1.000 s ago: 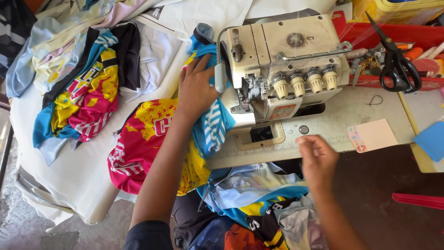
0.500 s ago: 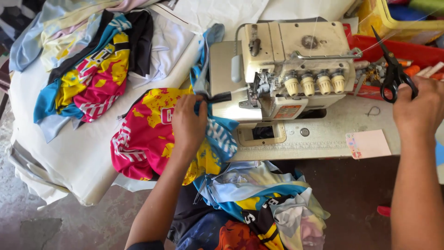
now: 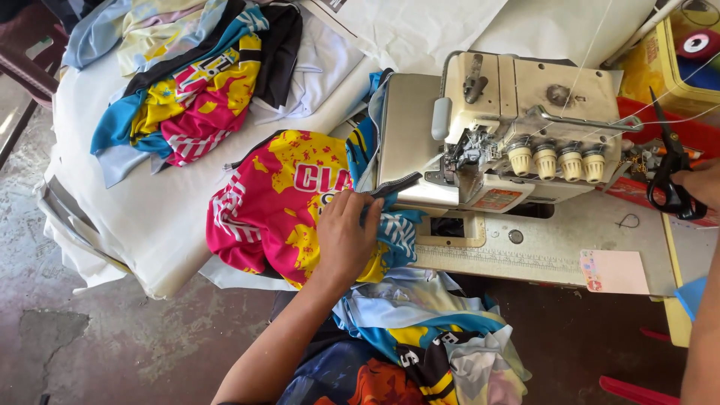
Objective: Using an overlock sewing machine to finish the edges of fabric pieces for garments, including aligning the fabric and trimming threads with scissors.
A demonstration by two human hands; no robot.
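On the desk [image 3: 540, 259] right of the machine [image 3: 517, 142] lies a pink rectangular label [image 3: 613, 271], while my left hand [image 3: 346, 238] presses flat on the pink-yellow jersey [image 3: 274, 199] and my right hand [image 3: 697, 187] grips black scissors [image 3: 670, 176].

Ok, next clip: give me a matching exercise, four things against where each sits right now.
Things:
1. left hand
2. right hand
3. pink card
4. garment pile

Places:
A. on the machine's base plate, right side
B. far left of the white table
C. on the pink and yellow garment at the sewing machine
D. gripping black scissors

Pairs: 1-C, 2-D, 3-A, 4-B
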